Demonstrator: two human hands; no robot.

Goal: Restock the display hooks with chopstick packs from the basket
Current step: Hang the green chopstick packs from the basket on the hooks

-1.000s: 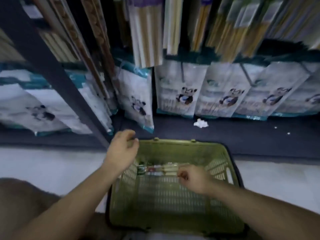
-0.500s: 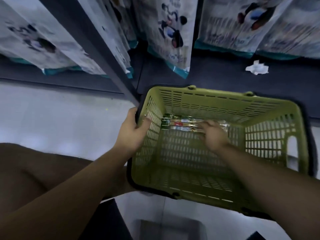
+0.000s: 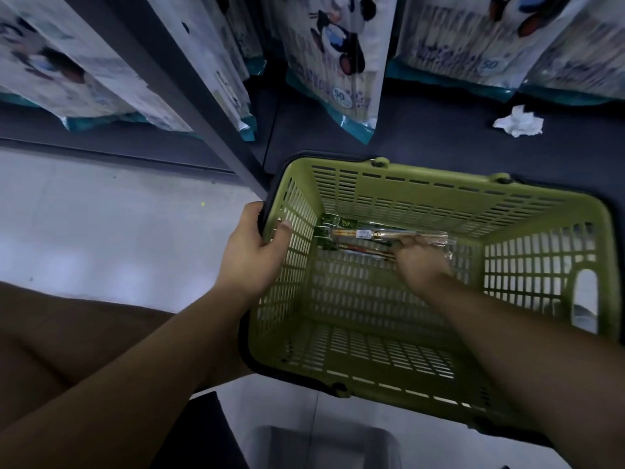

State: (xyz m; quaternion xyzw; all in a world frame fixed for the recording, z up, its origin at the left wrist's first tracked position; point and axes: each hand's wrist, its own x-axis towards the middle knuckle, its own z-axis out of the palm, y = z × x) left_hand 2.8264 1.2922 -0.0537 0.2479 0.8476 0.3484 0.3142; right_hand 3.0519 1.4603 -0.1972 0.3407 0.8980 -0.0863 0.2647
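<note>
Down on the floor of the basket (image 3: 439, 198), by its far wall, the right hand (image 3: 417, 265) is pinching the chopstick packs (image 3: 358, 235) while the left hand (image 3: 252, 255) is gripping the left rim.

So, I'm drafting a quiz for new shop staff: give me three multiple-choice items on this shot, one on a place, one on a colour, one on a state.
1. Where do the chopstick packs lie?
A) on the shelf
B) in the basket, by its far wall
C) on the floor tiles
2. What colour is the basket?
A) red
B) blue
C) green
3. What does the left hand do?
A) grips the basket's left rim
B) hangs free
C) holds a pack
Answers: 1 B, they lie on its bottom under the right hand; 2 C, its slatted walls are olive green; 3 A, thumb inside, fingers outside the rim.
</note>
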